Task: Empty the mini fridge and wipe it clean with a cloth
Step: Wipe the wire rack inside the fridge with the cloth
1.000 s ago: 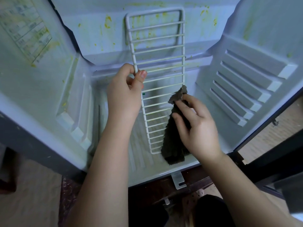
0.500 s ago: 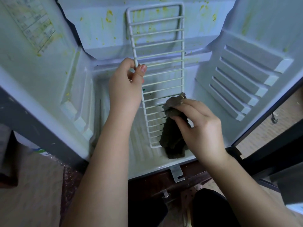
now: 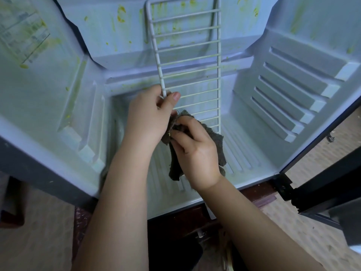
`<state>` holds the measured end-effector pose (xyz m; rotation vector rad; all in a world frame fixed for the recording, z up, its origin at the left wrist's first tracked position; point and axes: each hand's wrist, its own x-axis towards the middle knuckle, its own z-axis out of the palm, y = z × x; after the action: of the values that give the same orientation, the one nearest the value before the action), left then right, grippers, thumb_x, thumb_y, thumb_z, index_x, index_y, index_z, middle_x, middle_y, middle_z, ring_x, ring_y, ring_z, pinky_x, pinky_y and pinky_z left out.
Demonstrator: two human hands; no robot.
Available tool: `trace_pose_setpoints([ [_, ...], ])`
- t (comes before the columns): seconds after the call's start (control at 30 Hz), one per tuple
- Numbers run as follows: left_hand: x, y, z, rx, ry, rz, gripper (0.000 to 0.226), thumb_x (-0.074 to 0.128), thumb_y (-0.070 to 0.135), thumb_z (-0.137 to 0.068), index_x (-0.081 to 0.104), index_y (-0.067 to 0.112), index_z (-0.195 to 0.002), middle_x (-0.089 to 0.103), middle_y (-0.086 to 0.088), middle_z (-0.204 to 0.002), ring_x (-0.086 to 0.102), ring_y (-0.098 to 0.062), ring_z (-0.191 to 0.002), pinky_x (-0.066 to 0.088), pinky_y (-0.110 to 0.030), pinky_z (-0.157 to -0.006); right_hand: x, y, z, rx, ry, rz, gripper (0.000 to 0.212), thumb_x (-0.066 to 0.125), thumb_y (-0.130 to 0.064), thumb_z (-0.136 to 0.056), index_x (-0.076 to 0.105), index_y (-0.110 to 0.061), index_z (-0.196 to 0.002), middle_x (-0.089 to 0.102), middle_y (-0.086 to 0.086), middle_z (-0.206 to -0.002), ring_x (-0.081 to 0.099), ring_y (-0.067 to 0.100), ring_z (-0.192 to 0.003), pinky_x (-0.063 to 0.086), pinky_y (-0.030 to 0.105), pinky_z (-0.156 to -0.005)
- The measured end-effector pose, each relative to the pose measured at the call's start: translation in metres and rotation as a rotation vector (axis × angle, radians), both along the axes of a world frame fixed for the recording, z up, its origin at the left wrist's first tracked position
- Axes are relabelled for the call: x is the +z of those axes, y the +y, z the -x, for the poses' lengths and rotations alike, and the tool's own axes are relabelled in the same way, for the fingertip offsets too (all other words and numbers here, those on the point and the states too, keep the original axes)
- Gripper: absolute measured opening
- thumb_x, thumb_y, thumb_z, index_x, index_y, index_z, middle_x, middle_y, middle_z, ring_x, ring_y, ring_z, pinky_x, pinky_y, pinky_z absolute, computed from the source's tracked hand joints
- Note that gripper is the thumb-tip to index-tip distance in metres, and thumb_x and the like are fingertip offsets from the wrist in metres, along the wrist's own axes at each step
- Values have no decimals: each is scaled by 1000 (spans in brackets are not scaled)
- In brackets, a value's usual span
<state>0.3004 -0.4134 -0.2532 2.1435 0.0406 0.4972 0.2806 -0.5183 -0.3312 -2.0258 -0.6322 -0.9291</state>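
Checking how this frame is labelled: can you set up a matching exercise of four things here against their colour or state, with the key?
Things:
1. wire rack
2. cloth
3. left hand
4. fridge back wall

States:
A. pale panel splashed with yellow-green stains
B. grips the rack's side bar
C. white, standing on end
D. dark, held in the right hand

Pairs: 1-C, 2-D, 3-B, 4-A

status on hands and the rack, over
Left hand grips wire rack by its left rail. Right hand pinches dark cloth just below it. Yellow-green smears on fridge walls; nothing blocking.
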Motion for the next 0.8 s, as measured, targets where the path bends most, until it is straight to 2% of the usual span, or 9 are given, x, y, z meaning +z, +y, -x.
trace_pose_setpoints([
  [0.07, 1, 0, 1, 3, 16, 6, 21, 56, 28, -98, 64, 13, -85, 69, 3, -74, 64, 8, -59, 49, -19, -64, -1, -2, -4, -28, -66, 37, 15, 70, 12, -75, 72, 0, -83, 66, 8, -94, 60, 28, -78, 49, 30, -66],
  [0.17, 3, 0, 1, -5, 47, -13, 25, 54, 28, -99, 58, 22, -74, 62, 12, -65, 59, 12, -53, 41, -12, -55, 2, -9, -10, -30, -137, 76, 13, 69, 10, -77, 73, -1, -82, 68, 8, -85, 57, 29, -73, 48, 33, -63],
  [0.27, 4, 1, 1, -12, 59, -4, 29, 54, 27, -99, 57, 24, -70, 61, 14, -64, 59, 11, -50, 39, -9, -54, 4, -27, -15, -59, -152, 73, 10, 65, 7, -82, 72, 0, -80, 67, 10, -84, 57, 29, -74, 48, 31, -68],
  [0.4, 3, 0, 1, -29, 83, 70, 26, 53, 26, -99, 59, 22, -74, 64, 13, -69, 60, 7, -49, 39, -9, -47, 7, -68, -26, -177, -133, 50, 10, 63, 5, -84, 72, 2, -81, 66, 12, -83, 57, 28, -77, 43, 21, -77],
  [0.5, 4, -2, 2, -46, 96, 93, 24, 53, 24, -100, 61, 16, -78, 65, 10, -71, 62, 5, -50, 39, -7, -46, 5, -87, -29, -242, -100, 64, 12, 60, 7, -81, 71, 2, -80, 64, 12, -82, 58, 27, -77, 42, 19, -73],
  [0.6, 3, -4, 1, -42, 105, 117, 23, 53, 24, -99, 61, 14, -80, 65, 10, -71, 63, 5, -51, 39, -7, -44, 5, -89, -22, -300, -8, -10, 12, 60, 8, -79, 70, 1, -79, 62, 12, -82, 56, 20, -75, 37, 15, -66],
  [0.7, 2, -3, 1, -28, 105, 93, 25, 54, 28, -99, 60, 21, -75, 67, 8, -69, 64, -1, -52, 43, -12, -47, 6, -72, -9, -225, -15, -37, 10, 62, 8, -78, 70, 2, -79, 62, 14, -85, 55, 17, -78, 39, 13, -72],
  [0.8, 2, -3, 0, -20, 88, 75, 23, 55, 27, -98, 64, 13, -82, 65, 9, -67, 60, 5, -49, 44, -11, -48, 4, -39, 1, -62, -45, 45, 11, 59, 2, -82, 69, 2, -80, 64, 15, -91, 62, 27, -81, 50, 29, -70],
])
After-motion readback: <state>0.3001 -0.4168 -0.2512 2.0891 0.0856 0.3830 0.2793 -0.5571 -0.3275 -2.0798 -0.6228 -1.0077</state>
